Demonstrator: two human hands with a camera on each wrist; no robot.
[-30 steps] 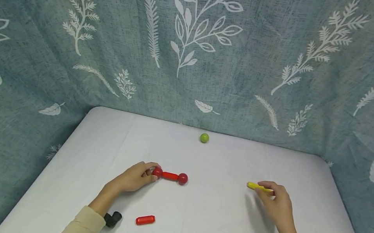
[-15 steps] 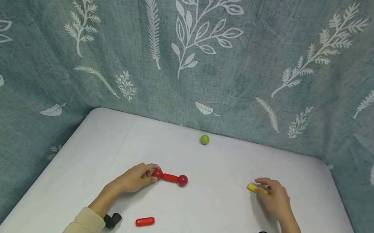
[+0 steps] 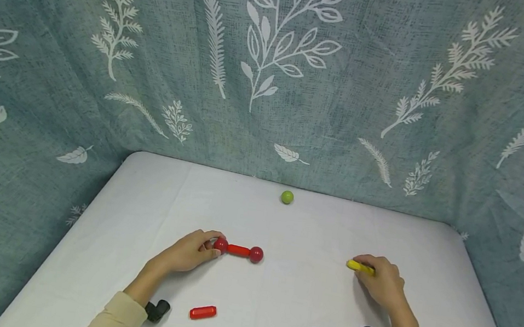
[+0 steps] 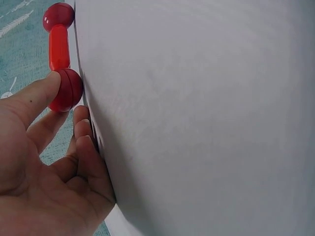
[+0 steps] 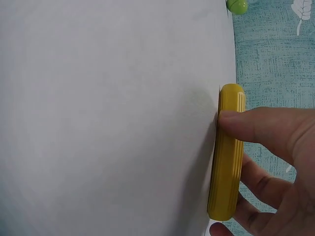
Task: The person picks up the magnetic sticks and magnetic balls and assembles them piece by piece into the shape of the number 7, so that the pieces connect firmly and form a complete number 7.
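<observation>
My left hand (image 3: 191, 251) pinches the near red ball (image 4: 68, 91) of a dumbbell-shaped piece between thumb and fingers. A short red rod (image 3: 238, 250) joins that ball to a second red ball (image 3: 256, 255) at its right end. On the right, a ridged yellow rod (image 5: 227, 152) with rounded ends lies between the thumb and fingers of my right hand (image 3: 383, 281). The thumb presses its upper half in the right wrist view, and the fingers behind it are partly hidden. In the head view the rod's left tip points toward the dumbbell piece.
A loose red rod (image 3: 203, 312) lies on the white table (image 3: 292, 311), nearer than the dumbbell piece. Near the back edge sits a green ball (image 3: 287, 197). A leaf-patterned green-blue curtain (image 3: 342, 85) hangs behind the table and along its sides.
My right hand shifts slightly left along the yellow rod; its forefinger lifts, then comes back down onto it. The left hand and the dumbbell piece stay put.
</observation>
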